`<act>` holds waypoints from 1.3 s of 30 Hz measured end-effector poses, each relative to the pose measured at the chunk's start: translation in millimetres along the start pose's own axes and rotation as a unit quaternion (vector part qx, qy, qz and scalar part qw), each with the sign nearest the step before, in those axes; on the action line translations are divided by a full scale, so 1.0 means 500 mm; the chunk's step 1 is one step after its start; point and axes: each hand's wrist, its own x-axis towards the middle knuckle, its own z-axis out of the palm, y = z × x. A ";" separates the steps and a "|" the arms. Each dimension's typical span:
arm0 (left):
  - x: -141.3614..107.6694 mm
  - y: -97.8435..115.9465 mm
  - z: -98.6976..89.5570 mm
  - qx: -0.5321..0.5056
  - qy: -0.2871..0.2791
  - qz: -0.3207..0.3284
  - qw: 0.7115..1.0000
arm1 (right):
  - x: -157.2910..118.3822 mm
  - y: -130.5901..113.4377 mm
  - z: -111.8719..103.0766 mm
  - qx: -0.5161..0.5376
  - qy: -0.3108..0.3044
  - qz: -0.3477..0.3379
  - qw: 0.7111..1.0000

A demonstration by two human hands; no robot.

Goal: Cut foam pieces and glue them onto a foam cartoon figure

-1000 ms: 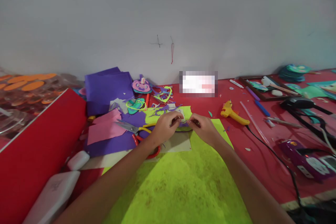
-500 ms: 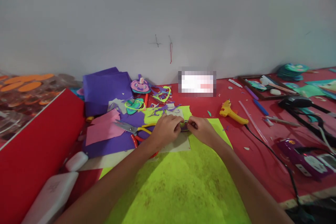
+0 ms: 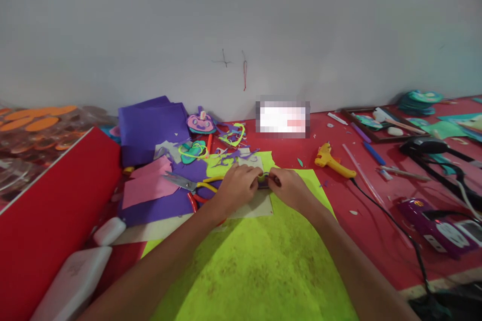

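My left hand (image 3: 239,184) and my right hand (image 3: 289,186) are close together over the yellow-green sheet (image 3: 263,261), fingers bent inward. Between their fingertips is a small purple piece (image 3: 264,181) with a trace of yellow-green at its top; the fingers cover most of it. Both hands pinch at its ends. Beneath them lies a pale beige sheet (image 3: 258,206). Just left of my left hand, scissors (image 3: 192,184) with yellow handles rest with their blades pointing left. A red-handled tool (image 3: 193,202) is partly hidden under my left forearm.
A yellow glue gun (image 3: 333,160) with a black cord lies to the right, beyond it a clear stick (image 3: 363,180) and a purple device (image 3: 433,228). At left are purple sheets (image 3: 154,130), pink sheets (image 3: 148,185) and a red panel (image 3: 64,215). A grey partition (image 3: 169,35) stands behind.
Hardly anything differs. My right hand has shifted very slightly left, with the purple piece still between the fingertips of both hands.
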 end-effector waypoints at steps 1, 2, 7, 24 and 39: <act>0.001 -0.001 -0.001 -0.008 0.004 -0.006 1.000 | 0.000 -0.001 0.000 -0.002 0.000 0.001 1.000; 0.001 -0.003 -0.002 -0.022 0.014 -0.015 1.000 | 0.000 -0.002 -0.001 -0.004 0.001 0.001 1.000; 0.009 -0.023 -0.004 -0.152 0.088 -0.114 0.978 | -0.001 -0.006 -0.005 -0.009 -0.003 -0.004 1.000; 0.016 -0.033 0.002 -0.198 0.078 -0.081 0.974 | 0.003 0.007 -0.002 0.029 0.006 -0.016 0.999; 0.021 -0.037 -0.010 -0.164 -0.022 -0.099 0.981 | 0.003 -0.002 -0.012 0.036 -0.014 0.000 0.999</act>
